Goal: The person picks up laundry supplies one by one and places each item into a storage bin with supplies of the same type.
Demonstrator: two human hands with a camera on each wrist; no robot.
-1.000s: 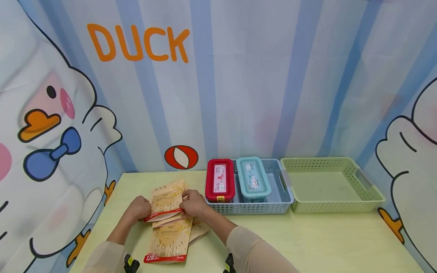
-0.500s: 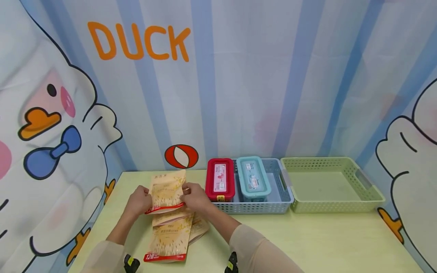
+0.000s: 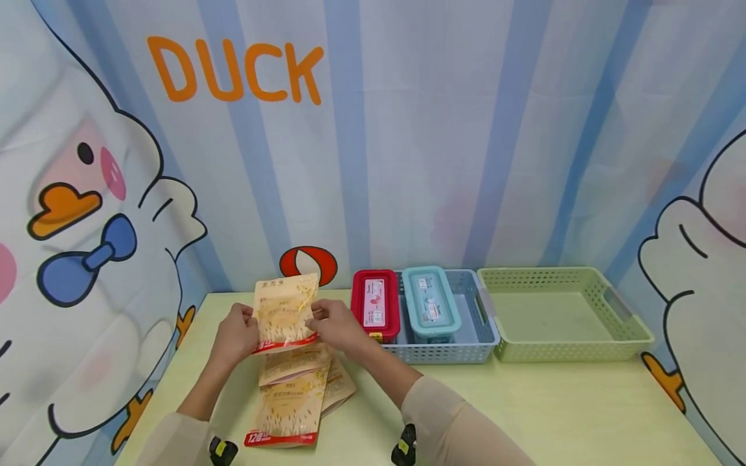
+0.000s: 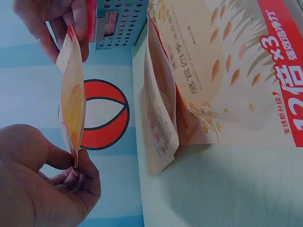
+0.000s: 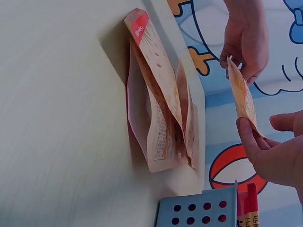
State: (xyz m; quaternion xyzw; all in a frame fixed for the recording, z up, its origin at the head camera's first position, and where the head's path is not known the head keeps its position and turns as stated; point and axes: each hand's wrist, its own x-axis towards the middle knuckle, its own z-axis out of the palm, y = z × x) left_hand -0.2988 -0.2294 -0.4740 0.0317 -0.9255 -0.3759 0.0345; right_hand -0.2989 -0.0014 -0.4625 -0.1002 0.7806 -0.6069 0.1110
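A tan pouch (image 3: 284, 308) with a red strip along its bottom is held up at the table's back left. My left hand (image 3: 236, 333) pinches its left edge, and my right hand (image 3: 338, 329) pinches the right edge. Seen nearly edge-on, the pouch (image 4: 73, 101) spans both hands in the left wrist view; my right hand (image 5: 280, 156) has thumb and fingers on it in the right wrist view. Below and nearer lie several overlapping pouches of the same kind (image 3: 291, 409), apart from my fingers. The held pouch hides part of the pile's far end.
Right of the pouches, a blue basket (image 3: 451, 354) contains a red-lidded box (image 3: 375, 307) and a teal-lidded box (image 3: 431, 303). Beside it stands a green basket (image 3: 574, 353). A printed duck curtain (image 3: 419, 142) hangs behind the pale yellow table (image 3: 524, 414).
Both hands have lifted the pouch up and away from the pile, toward the curtain. More of the pouches beneath now shows. The baskets and boxes stay put.
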